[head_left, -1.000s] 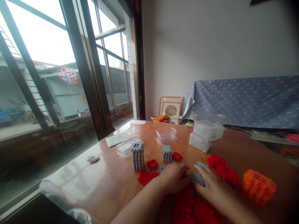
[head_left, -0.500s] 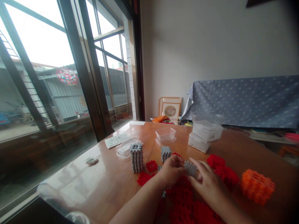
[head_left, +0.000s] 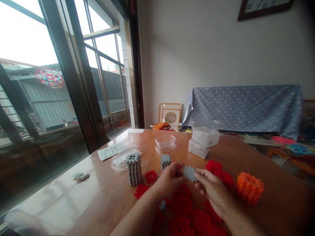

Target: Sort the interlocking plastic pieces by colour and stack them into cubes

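A flat grey square tile (head_left: pixel 190 173) with notched edges is held up over the table between my two hands. My left hand (head_left: pixel 171 178) pinches it near its left edge. On the opposite edge, my right hand (head_left: pixel 210 186) grips the tile with thumb and fingers. Beneath and between my forearms lies a heap of red notched tiles (head_left: pixel 183 209), partly hidden by my hands. A few loose red tiles (head_left: pixel 151 177) lie left of my left hand, and a small grey piece (head_left: pixel 162 205) sits among the red ones.
A tall grey tile stack (head_left: pixel 134 170) and a shorter grey stack (head_left: pixel 165 162) stand behind. Orange tiles (head_left: pixel 250 187) and red clusters (head_left: pixel 221 173) are at right. Farther back are clear plastic tubs (head_left: pixel 166 142), stacked boxes (head_left: pixel 198 149), a lid (head_left: pixel 123 160) and paper (head_left: pixel 112 151).
The head view has turned slightly right. The grey tile now lies flatter, and my right fingers, spread before, are closed on its right edge.
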{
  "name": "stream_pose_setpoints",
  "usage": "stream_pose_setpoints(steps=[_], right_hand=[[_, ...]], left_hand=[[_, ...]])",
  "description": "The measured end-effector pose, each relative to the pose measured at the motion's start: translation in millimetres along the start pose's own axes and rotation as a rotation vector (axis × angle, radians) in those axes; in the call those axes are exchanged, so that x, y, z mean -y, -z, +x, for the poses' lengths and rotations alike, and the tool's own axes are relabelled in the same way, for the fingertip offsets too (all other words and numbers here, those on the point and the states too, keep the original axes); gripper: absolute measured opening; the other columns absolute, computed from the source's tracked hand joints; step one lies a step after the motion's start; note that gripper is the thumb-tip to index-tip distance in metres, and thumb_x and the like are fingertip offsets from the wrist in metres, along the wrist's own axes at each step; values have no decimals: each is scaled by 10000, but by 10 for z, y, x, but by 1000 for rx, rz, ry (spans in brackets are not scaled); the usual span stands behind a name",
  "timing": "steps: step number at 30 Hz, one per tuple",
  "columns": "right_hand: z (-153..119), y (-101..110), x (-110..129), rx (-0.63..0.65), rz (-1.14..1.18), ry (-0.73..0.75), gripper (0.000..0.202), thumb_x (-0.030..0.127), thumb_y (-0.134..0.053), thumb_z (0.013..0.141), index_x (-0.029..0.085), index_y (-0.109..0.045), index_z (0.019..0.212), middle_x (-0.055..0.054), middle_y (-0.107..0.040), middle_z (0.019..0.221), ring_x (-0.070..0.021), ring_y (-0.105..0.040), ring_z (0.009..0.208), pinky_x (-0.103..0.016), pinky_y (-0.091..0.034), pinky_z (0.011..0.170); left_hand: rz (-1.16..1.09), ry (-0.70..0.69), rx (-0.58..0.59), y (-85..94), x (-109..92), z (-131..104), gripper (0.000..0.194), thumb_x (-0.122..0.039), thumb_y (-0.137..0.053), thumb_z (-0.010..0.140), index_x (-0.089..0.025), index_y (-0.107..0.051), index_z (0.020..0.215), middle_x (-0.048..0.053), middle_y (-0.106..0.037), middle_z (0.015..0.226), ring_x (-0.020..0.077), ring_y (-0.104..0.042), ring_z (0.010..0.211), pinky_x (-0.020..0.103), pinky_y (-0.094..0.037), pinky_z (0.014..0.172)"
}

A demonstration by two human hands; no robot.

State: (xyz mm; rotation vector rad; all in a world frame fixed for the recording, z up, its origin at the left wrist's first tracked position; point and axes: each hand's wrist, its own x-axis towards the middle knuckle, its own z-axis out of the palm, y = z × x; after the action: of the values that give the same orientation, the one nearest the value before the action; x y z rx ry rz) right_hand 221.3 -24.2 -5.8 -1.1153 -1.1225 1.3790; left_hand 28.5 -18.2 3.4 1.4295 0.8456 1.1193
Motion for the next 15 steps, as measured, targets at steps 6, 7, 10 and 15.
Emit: stream_pose_setpoints(steps=[6,7,10,15], right_hand=[[-15,-33,22,2,39,-10,345,440,-728,799,198,-648,1032,-6,-677,836,-140,-635,683,-226,-426,571],[-16,-36,26,-5,35,-10,369,458,-723,804,200,-647,1055,-17,-690,861,-148,-648,698,-233,-441,581],[-8,-23,28,-38,-2,3,426,521,-690,824,195,-637,1094,-54,-718,927,-164,-662,716,-248,-463,590],[13,2,30,-71,-31,26,423,539,-686,815,196,-643,1058,-44,-723,874,-146,-634,672,-233,-440,557]], left_hand=[[444,-125,-32,43,-35,-41,407,-183,-675,767,-178,-617,1170,37,-687,925,154,-612,806,248,-457,705],[481,-135,-42,69,-50,-41,398,-181,-670,771,-180,-626,1166,35,-689,922,155,-614,804,249,-460,705],[543,-173,-175,209,-98,-20,421,-205,-681,784,-191,-628,1202,36,-695,960,163,-627,839,263,-476,743],[628,-184,-527,560,-121,54,450,-246,-734,752,-183,-656,1191,69,-691,1077,209,-633,999,323,-491,858]])
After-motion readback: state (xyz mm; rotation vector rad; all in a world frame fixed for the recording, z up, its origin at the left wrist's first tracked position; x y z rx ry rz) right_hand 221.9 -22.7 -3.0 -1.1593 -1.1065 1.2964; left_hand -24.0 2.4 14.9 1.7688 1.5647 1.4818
